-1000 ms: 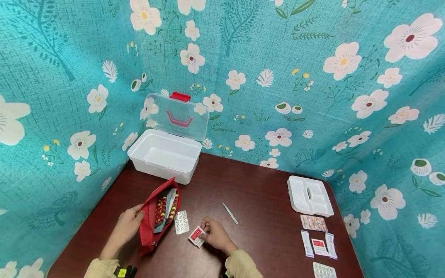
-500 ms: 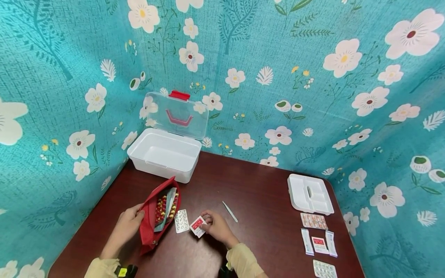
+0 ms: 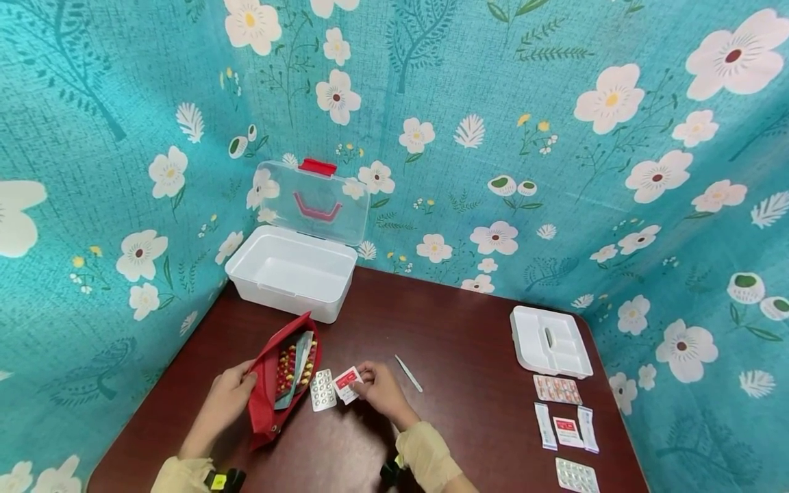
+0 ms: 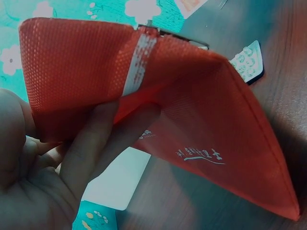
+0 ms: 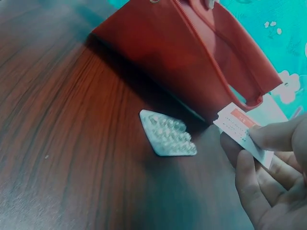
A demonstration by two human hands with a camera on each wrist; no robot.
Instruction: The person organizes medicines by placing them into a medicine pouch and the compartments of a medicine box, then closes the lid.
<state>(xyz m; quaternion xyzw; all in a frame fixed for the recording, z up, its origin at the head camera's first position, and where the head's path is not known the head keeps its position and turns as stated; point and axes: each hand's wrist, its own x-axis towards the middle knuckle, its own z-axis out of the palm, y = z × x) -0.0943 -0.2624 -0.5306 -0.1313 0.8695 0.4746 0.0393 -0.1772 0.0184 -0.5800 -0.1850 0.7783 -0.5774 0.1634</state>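
Nearest me, at the right of the dark red-brown wooden desk [image 3: 456, 329], lies a silver foil blister pack [image 3: 577, 475]. Left of centre, my left grip [image 3: 229, 396] holds a red fabric zip pouch [image 3: 264, 404] by its left side, mouth agape; if I slacken, I think it could sag closed or tip, spilling the red-and-yellow capsules [image 3: 286, 370] packed inside. Just right of the pouch lies a flat silver sheet of round tablets [image 3: 323, 391], which a careless sweep could shove aside. Beside that, my right grip [image 3: 381, 389] pinches a small white sachet with a red label [image 3: 346, 380]; thin and held at one end, it may slip, or snag on the zip [image 5: 204, 52]. A slim white tweezer-like tool [image 3: 408, 373] lies slightly beyond. Far right sits a white divided plastic tray [image 3: 550, 342]; far left, a white plastic box [image 3: 296, 294], its clear lid [image 3: 314, 192] raised.
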